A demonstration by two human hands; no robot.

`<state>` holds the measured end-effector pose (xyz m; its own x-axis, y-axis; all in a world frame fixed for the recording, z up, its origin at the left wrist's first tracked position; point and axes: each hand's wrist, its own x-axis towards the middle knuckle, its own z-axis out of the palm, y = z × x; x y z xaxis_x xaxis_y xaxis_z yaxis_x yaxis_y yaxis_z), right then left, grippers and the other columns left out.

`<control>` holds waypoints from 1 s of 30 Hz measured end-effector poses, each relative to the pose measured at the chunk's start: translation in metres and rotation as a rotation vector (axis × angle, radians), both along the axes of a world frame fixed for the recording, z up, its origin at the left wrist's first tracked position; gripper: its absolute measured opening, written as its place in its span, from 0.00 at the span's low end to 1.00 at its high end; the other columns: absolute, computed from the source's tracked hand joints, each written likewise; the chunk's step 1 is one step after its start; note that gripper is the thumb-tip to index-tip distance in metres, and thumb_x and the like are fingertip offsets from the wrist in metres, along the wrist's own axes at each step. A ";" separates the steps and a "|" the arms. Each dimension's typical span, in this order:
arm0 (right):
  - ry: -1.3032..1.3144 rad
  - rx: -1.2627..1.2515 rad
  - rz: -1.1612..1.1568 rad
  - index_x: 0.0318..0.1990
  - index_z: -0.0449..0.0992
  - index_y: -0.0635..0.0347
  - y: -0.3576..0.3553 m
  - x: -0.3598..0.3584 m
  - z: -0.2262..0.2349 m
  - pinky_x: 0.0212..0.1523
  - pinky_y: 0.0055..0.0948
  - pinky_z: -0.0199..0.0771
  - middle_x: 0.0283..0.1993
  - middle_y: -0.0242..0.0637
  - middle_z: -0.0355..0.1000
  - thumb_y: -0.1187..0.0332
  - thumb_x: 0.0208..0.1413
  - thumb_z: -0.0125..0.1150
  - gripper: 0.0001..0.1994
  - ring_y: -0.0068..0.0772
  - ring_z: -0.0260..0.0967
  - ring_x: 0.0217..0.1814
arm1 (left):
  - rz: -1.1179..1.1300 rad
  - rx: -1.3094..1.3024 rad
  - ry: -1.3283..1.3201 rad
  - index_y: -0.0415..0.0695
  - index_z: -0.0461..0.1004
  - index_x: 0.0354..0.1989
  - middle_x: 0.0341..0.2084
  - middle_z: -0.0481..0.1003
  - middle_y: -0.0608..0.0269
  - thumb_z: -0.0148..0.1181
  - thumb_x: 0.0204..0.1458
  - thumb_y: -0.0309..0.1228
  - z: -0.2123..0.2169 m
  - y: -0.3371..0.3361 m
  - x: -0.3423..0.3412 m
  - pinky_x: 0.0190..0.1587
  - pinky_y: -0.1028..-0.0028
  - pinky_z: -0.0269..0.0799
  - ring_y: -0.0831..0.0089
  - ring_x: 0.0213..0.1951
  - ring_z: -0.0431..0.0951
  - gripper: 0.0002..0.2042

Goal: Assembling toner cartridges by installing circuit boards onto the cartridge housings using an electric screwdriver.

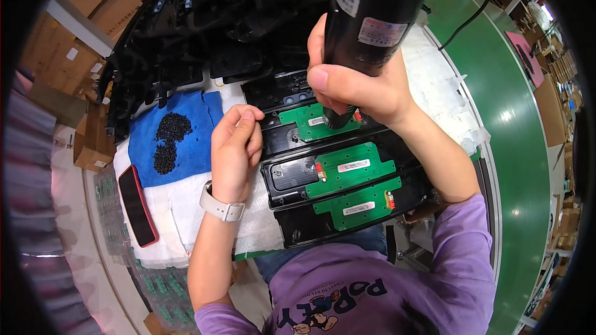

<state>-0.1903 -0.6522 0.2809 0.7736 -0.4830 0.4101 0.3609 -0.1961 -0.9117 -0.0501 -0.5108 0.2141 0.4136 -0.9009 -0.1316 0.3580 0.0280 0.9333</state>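
My right hand [372, 90] is wrapped round a black electric screwdriver [379, 18], held upright with its lower end over the far green circuit board [298, 116]. The screwdriver's tip is hidden, so I cannot tell whether it touches the board. That board lies in a black plastic housing [280, 139]. My left hand [233, 152] is closed at the housing's left end, thumb against curled fingers; what they hold, if anything, is hidden. Nearer to me, two more black housings hold a middle circuit board [354, 180] and a near circuit board [343, 218].
A blue cloth [139, 142] at the left carries a heap of small black screws [174, 127]. Beside it lies a red-edged phone [138, 208]. Many black plastic parts [242, 18] are piled at the back. A green surface [475, 87] runs along the right.
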 end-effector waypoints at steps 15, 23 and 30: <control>-0.560 0.300 0.343 0.43 0.65 0.61 -0.016 -0.025 0.009 0.29 0.26 0.62 0.21 0.26 0.59 0.57 0.57 0.42 0.16 0.18 0.55 0.16 | 0.006 -0.063 -0.153 0.37 0.71 0.27 0.18 0.71 0.69 0.60 0.47 0.22 0.007 0.006 -0.028 0.17 0.88 0.52 0.90 0.15 0.61 0.04; -0.558 0.259 0.358 0.43 0.65 0.61 -0.014 -0.026 0.007 0.28 0.26 0.61 0.21 0.26 0.59 0.57 0.57 0.42 0.17 0.19 0.55 0.16 | -0.009 -0.043 -0.207 0.37 0.72 0.27 0.18 0.72 0.70 0.61 0.46 0.22 0.005 0.004 -0.029 0.17 0.88 0.53 0.90 0.16 0.62 0.04; -0.552 0.220 0.391 0.44 0.65 0.60 -0.006 -0.024 0.009 0.27 0.26 0.61 0.20 0.26 0.60 0.56 0.57 0.41 0.17 0.19 0.55 0.16 | -0.042 -0.034 -0.212 0.36 0.73 0.27 0.20 0.74 0.65 0.60 0.47 0.21 0.003 0.005 -0.027 0.17 0.89 0.55 0.89 0.15 0.63 0.02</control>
